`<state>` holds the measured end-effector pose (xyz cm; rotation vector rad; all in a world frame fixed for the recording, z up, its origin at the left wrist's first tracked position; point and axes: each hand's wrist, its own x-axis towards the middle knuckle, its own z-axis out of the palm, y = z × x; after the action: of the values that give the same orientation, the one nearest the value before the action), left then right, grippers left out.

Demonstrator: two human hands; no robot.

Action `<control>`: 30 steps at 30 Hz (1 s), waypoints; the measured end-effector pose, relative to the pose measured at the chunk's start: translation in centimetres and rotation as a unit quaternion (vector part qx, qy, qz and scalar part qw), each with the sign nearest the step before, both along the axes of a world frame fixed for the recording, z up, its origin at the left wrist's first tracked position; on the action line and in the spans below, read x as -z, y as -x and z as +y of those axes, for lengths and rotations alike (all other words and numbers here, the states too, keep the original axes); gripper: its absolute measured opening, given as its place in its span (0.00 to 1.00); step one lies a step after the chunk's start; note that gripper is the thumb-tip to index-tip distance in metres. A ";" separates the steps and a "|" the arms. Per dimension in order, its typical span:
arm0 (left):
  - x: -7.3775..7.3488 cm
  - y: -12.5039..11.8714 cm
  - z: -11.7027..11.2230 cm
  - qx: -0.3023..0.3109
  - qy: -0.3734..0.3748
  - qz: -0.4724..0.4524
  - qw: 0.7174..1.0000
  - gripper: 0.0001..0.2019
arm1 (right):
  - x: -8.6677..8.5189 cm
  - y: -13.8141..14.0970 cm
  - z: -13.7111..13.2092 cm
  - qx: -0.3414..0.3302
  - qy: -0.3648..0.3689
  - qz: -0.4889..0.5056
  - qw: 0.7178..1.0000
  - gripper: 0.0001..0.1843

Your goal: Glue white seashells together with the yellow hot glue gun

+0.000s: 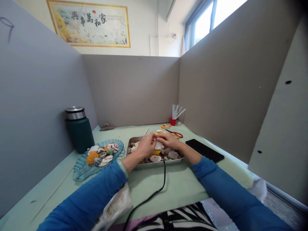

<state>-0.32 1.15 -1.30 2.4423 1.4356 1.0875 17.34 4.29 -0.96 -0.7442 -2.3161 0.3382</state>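
Above the metal tray (144, 166), my left hand (146, 146) and my right hand (169, 141) meet with fingertips pinched together. Between and just below them shows a white shell (158, 145), fan-like in outline; both hands seem closed on it, though the fingers cover part of it. Right under it, a yellow tool (157, 152) with a black cord (164, 175), perhaps a glue gun, lies among the shells. Several loose shells fill the tray, including a pale flat shell (173, 155) at its right side.
On the left stand a blue scalloped plate (81, 175) of shells and a dark green flask (80, 134). To the right lie a black phone (204, 150) and red-and-yellow scissors (177, 134). Behind is a red cup (173, 121) of white sticks. Grey partitions (132, 89) enclose the table.
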 end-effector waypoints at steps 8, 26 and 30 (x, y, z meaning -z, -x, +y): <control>-0.2 0.0 -0.2 -0.006 0.002 0.000 1.000 0.11 | 0.1 0.0 0.1 0.000 -0.008 0.010 1.000 0.19; 0.1 0.1 0.2 -0.018 -0.009 -0.013 1.000 0.10 | 0.1 -0.1 0.1 0.009 -0.009 0.001 1.000 0.19; 0.0 0.0 0.1 -0.017 -0.006 -0.008 1.000 0.10 | 0.1 -0.1 0.2 0.009 -0.005 -0.004 1.000 0.21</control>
<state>-0.36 1.27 -1.28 2.4192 1.4755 1.1232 17.48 4.45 -1.09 -0.7617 -2.3158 0.3151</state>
